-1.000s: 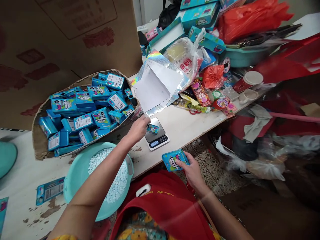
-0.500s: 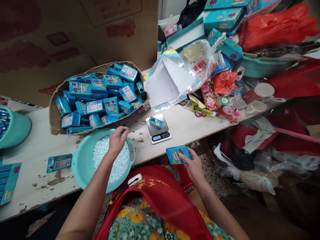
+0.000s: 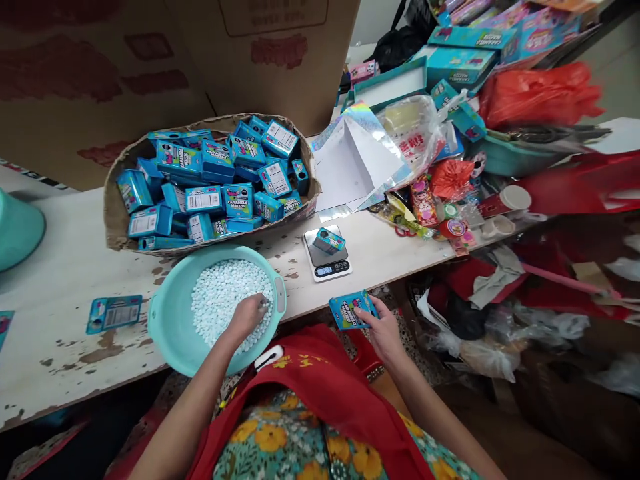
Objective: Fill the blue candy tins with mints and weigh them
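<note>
My left hand [image 3: 247, 316] is low over the small pale candies [image 3: 220, 290] in a turquoise basin [image 3: 173, 337]. Its fingers are drawn together, and what they hold, if anything, is hidden. In my right hand [image 3: 384, 328] is a flat blue candy pack [image 3: 351, 311] marked "Caramelo Macizo", gripped between thumb and fingers just beyond the table edge. Between the two hands and farther back stands a small digital scale [image 3: 334, 269] with its display lit. One blue candy pack [image 3: 330, 241] lies on its plate.
Behind the basin, a cut cardboard tray [image 3: 114, 223] holds many blue packs. Another pack [image 3: 114, 313] lies left of the basin. White paper [image 3: 345, 160], plastic bags and a lidded cup [image 3: 513, 199] crowd the right side. A large cardboard box [image 3: 175, 60] rises at the back.
My left hand has gone down from above the basin's right side to the candies, its fingers closing. My right hand still holds the pack. The view has shifted slightly.
</note>
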